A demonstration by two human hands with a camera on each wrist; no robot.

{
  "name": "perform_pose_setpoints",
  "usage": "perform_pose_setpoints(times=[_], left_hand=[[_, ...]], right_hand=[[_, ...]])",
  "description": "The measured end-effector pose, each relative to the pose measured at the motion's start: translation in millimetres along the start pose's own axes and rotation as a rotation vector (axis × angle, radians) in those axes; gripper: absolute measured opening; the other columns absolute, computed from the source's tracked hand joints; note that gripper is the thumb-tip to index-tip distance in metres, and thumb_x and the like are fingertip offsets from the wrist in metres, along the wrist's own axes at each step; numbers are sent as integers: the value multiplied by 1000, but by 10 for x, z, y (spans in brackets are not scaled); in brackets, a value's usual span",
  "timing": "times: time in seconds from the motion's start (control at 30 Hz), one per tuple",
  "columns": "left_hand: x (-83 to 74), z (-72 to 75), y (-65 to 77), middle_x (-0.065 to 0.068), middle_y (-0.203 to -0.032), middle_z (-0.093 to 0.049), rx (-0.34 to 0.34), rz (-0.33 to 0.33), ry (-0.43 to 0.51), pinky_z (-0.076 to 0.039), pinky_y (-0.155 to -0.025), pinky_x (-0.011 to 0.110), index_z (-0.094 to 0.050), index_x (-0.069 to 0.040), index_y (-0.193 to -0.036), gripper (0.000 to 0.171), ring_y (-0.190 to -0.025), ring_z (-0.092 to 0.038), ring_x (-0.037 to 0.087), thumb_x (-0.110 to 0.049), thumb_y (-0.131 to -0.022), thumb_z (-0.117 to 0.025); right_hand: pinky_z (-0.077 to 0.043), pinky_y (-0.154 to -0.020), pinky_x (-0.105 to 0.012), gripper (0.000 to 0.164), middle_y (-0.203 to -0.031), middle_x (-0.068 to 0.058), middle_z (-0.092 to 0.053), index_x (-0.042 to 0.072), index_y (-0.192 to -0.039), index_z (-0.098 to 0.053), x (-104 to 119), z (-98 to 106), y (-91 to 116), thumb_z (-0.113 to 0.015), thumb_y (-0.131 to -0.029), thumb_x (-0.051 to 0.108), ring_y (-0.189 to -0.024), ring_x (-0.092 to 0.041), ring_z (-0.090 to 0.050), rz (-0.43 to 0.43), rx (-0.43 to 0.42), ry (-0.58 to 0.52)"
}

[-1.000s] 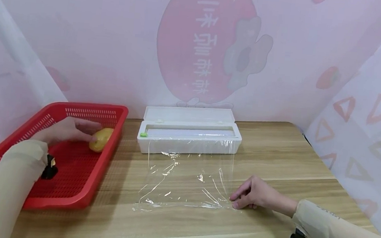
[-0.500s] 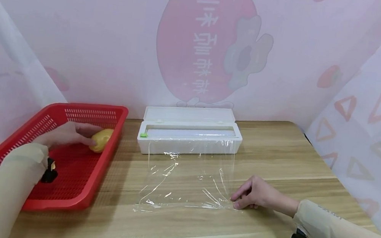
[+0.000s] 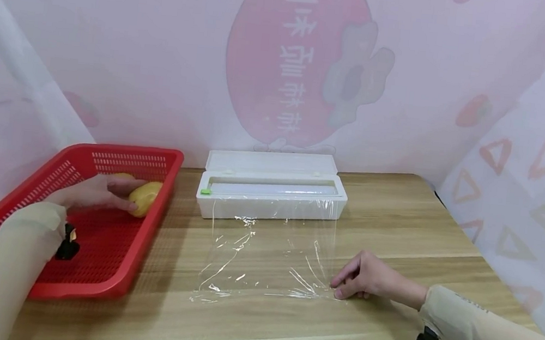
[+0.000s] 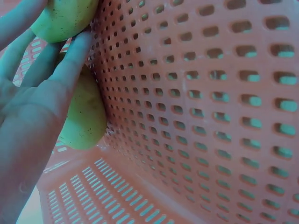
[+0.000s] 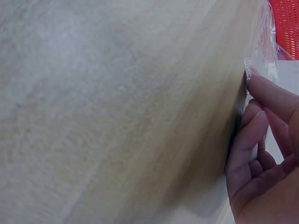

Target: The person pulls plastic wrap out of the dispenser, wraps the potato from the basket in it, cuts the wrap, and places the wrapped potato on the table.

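In the red basket (image 3: 115,289), my left hand (image 3: 95,191) grips a yellow, potato-like oval (image 3: 145,199) between thumb and fingers, close to the basket's right wall. Dark specks dot its skin in the left wrist view, where a second yellow oval (image 4: 86,116) lies against the basket wall under the fingers. At the table's right, my right hand (image 3: 363,277) pinches the near right corner of a sheet of clear cling film (image 3: 269,257). This sheet runs out over the front of a white dispenser box (image 3: 268,210) with its lid up.
A green slider (image 3: 206,192) sits at the left end of the dispenser's front edge. The wood-grain table (image 3: 246,337) reaches back to a pink printed wall sheet (image 3: 179,62). The basket's raised rim stands left of the film.
My left hand has settled lower around the yellow oval, and a second one now shows behind its fingers. The right hand and the film have stayed in place.
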State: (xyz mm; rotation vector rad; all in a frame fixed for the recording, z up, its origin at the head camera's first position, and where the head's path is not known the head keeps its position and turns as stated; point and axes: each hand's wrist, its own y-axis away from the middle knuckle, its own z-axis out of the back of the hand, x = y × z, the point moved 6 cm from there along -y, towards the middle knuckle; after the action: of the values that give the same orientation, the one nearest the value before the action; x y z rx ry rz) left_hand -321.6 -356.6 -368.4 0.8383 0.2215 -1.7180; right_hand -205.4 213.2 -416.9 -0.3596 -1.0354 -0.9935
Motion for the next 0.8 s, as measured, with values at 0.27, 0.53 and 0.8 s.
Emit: perform_pose_setpoints(times=[0.27, 0.53, 0.8], left_hand=[[40, -12, 0, 14, -142, -43, 8, 10, 30, -48, -83, 42, -38, -22, -153, 83, -125, -36, 36, -40, -82, -78], [35, -73, 49, 7, -132, -54, -53, -2, 67, -51, -82, 40, -44, -25, -150, 82, -116, -46, 32, -41, -79, -81], [86, -61, 68, 3, -126, -60, -79, -4, 26, -50, -80, 38, -51, -25, -143, 76, -113, -50, 30, -42, -76, -83]], right_hand=[[-36, -40, -18, 16, -58, -3, -61, 8, -85, -80, -26, -3, 6, -88, -72, 11, -44, -6, -42, -16, 9, -29], [-37, -40, -19, 16, -59, -3, -62, 9, -86, -80, 4, -8, 7, -88, -72, 11, -44, -6, -43, -8, 7, 3], [-37, -40, -19, 16, -59, -4, -63, 9, -86, -80, 22, -64, 1, -88, -72, 11, -45, -7, -44, -2, 26, -12]])
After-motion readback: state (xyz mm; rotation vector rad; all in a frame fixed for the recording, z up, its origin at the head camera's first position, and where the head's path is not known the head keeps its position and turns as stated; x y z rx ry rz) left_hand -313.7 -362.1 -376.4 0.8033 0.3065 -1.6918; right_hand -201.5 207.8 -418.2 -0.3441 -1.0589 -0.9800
